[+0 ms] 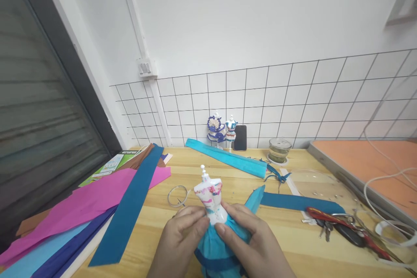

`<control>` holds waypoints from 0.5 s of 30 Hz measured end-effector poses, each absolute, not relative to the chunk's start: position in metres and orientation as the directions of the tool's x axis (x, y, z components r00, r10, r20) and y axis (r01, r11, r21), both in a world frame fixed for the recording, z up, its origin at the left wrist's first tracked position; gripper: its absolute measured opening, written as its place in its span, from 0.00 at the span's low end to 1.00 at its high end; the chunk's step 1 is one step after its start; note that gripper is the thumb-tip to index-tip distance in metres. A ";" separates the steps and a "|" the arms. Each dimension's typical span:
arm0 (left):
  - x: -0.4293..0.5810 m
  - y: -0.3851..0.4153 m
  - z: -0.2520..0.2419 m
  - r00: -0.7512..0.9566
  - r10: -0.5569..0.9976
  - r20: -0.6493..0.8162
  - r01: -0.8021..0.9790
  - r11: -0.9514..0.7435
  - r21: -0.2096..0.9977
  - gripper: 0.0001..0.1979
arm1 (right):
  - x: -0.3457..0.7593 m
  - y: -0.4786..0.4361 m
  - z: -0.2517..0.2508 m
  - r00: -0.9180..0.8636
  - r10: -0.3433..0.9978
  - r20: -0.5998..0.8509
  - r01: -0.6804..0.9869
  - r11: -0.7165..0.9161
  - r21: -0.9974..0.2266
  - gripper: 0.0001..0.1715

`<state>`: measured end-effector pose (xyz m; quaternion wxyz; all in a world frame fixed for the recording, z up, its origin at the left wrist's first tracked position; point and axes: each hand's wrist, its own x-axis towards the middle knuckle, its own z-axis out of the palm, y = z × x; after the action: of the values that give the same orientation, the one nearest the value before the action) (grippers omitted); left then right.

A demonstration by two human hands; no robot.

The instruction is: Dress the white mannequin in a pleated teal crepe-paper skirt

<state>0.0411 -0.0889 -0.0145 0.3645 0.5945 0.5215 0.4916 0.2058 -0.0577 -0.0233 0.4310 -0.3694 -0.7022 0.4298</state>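
Small white mannequin torso [213, 195] directly ahead of me, between my two hands, over the near part of the wooden tabletop [156, 243]. Its long axis stands mostly upright, the neck knob tipped a little to my left and away. Paint-like pink and blue smudges on the bust.

A turquoise skirt [210, 246], crinkled like crepe paper, spreads below the waist; darker teal band across its lower part. The relation that counts: the skirt's gathered top meets the narrow waist, and my thumbs lie there, one to each side of the front. Left hand [179, 241] pinches at the waist's left edge, thumb against fingers. Right hand [249, 239] grips the skirt top from the right, thumb across the front. Neither is clearly nearer. Fingers behind the torso hidden; cannot tell how they hold.

A turquoise pointed end [256, 198] juts out beyond my right hand; whether it joins the skirt, unclear. Just past it, a dark teal strip [302, 203] lies crosswise. Thin ring [177, 196] beyond my left hand.
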 end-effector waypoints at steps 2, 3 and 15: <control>0.043 -0.090 -0.013 -0.030 0.974 0.226 0.297 -0.207 0.932 0.15 | 0.204 -0.057 -0.024 -0.339 0.895 0.288 0.168 0.359 -0.918 0.19; 0.043 -0.091 -0.013 -0.010 0.976 0.220 0.311 -0.206 0.928 0.15 | 0.203 -0.057 -0.025 -0.336 0.897 0.289 0.177 0.361 -0.916 0.19; 0.032 -0.059 0.001 -0.169 0.979 0.113 0.080 -0.101 0.992 0.27 | 0.191 -0.022 -0.021 -0.209 0.894 0.397 0.160 0.431 -0.888 0.41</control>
<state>0.0320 -0.0590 0.0010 0.4088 0.4982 0.5315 0.5497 0.1909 -0.0221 -0.0209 0.4974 -0.3848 -0.6844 0.3690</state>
